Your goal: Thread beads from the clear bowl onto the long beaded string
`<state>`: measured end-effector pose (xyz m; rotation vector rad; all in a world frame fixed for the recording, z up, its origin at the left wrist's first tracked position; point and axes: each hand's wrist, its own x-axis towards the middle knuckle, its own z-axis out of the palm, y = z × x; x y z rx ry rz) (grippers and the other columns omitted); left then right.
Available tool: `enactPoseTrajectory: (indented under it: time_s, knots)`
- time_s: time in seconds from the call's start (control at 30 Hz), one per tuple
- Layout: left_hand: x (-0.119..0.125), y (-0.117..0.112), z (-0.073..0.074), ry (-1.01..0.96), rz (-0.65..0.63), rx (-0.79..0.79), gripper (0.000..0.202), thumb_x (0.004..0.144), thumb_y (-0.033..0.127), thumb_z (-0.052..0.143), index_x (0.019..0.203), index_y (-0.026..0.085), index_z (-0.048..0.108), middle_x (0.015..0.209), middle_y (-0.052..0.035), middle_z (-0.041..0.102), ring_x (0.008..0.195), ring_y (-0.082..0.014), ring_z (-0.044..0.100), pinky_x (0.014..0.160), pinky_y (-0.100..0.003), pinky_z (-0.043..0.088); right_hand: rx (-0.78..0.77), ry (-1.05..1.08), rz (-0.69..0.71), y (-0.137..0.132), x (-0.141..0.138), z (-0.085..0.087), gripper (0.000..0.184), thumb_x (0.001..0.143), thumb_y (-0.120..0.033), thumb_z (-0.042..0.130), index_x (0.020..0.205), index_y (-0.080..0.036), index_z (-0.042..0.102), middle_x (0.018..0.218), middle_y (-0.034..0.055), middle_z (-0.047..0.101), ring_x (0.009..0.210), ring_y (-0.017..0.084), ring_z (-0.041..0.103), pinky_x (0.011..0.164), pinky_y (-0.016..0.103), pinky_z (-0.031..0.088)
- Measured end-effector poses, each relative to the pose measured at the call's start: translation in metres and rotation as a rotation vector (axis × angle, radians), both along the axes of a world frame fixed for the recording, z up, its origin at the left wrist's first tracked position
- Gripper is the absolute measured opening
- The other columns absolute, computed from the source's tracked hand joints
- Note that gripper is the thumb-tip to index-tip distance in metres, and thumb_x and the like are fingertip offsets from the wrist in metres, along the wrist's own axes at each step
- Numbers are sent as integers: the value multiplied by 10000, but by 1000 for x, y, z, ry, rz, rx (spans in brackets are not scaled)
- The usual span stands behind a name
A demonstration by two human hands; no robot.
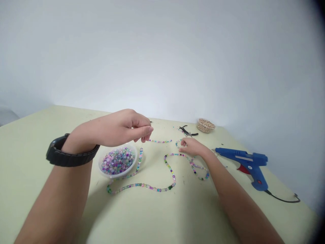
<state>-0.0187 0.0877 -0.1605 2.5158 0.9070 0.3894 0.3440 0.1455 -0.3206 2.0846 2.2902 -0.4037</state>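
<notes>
My left hand [124, 128], with a black watch [68, 150] on its wrist, is closed in a pinch above the bowl's right side. From its fingertips a thin clear thread runs down to a long bead strand [141, 186] of small pastel beads. The strand hangs past the bowl and winds across the table to the right. My right hand [191, 146] rests low over the table, fingers curled at a looped piece of beaded strand [177, 143]. A white bowl [136, 159] of loose beads [118, 161] stands below my left hand.
A blue glue gun [241, 156] lies right of my right forearm, its black cord trailing right. Black-handled pliers [189, 131] and a clear tub [205, 125] of beige pieces sit at the back. A shorter line of beads [161, 141] lies between my hands. The wall rises behind.
</notes>
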Motion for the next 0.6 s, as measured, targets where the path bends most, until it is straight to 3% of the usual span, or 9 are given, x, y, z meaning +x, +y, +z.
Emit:
enactPoseTrajectory:
  time_s: [0.1, 0.2, 0.43, 0.6]
  knots:
    - [3, -3, 3, 2, -10, -16, 345, 961, 370, 471, 761, 203, 698, 768, 5, 680, 654, -115, 580, 584, -212, 434, -64, 9, -1, -2, -4, 0, 305, 998, -353, 628, 1230, -155, 644, 1239, 98, 657, 1057, 224, 665, 911, 431, 576]
    - [6, -5, 5, 4, -10, -32, 328, 958, 345, 481, 754, 197, 690, 775, 7, 678, 673, -111, 584, 609, -200, 448, -121, 55, 16, -4, -2, 7, 297, 1006, -353, 618, 1233, -163, 648, 1240, 96, 660, 1046, 219, 670, 903, 417, 584]
    - [9, -5, 3, 6, 2, -43, 318, 953, 342, 495, 747, 191, 685, 788, 3, 684, 697, -113, 594, 609, -187, 455, -138, 259, 15, -16, 18, 37, 257, 977, -337, 519, 864, -147, 651, 851, 64, 723, 751, 158, 653, 702, 258, 512]
    - [11, -5, 1, 24, 12, -32, 327, 954, 354, 492, 744, 194, 685, 772, 2, 673, 668, -112, 572, 588, -194, 446, -114, 235, -56, -25, 31, 59, 169, 895, -314, 531, 920, -171, 617, 691, 20, 625, 620, 150, 567, 603, 245, 435]
